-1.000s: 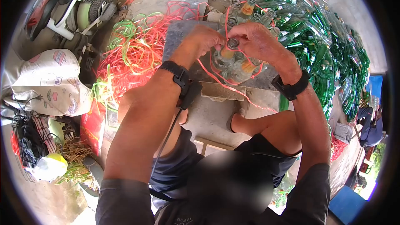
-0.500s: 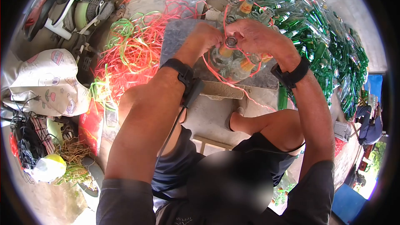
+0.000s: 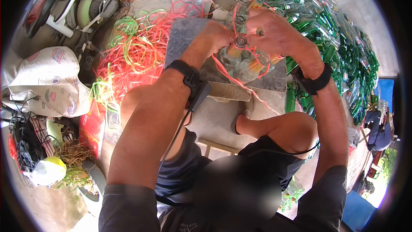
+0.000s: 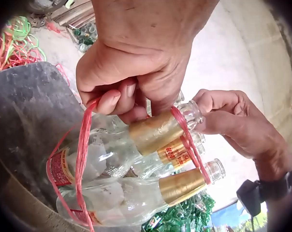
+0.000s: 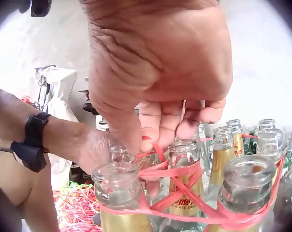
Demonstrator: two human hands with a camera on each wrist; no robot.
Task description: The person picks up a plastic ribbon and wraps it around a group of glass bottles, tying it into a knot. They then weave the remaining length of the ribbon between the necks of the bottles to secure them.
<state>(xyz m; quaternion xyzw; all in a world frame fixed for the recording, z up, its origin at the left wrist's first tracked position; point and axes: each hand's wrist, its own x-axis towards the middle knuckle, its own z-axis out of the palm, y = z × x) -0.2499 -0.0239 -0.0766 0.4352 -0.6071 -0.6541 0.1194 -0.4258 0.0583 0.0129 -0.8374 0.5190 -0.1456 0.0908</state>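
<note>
Clear glass bottles with gold neck labels (image 4: 155, 135) stand bunched together, red plastic strapping (image 5: 180, 195) wound round their necks and crossing between them. My left hand (image 3: 216, 38) is at the near left side of the bunch. Its curled fingers grip a red strand (image 4: 83, 145) that runs down along the bottle bodies. Over the necks, my right hand (image 3: 279, 34) has its thumb and fingers bent together on the strapping, where a short red loop (image 5: 158, 150) shows under its fingertips. Its thumb is close beside a bottle mouth (image 5: 121, 152).
The bunch stands on a dark slab (image 3: 184, 38). A heap of green bottles (image 3: 330, 51) fills the right side. Tangled red and green strapping (image 3: 133, 56) lies on the left, near a scooter wheel (image 3: 96, 6) and a printed white cover (image 3: 51, 81).
My right hand has moved right and slightly away from my left hand, showing more of the bottle necks between them. The left hand stays almost in place.
</note>
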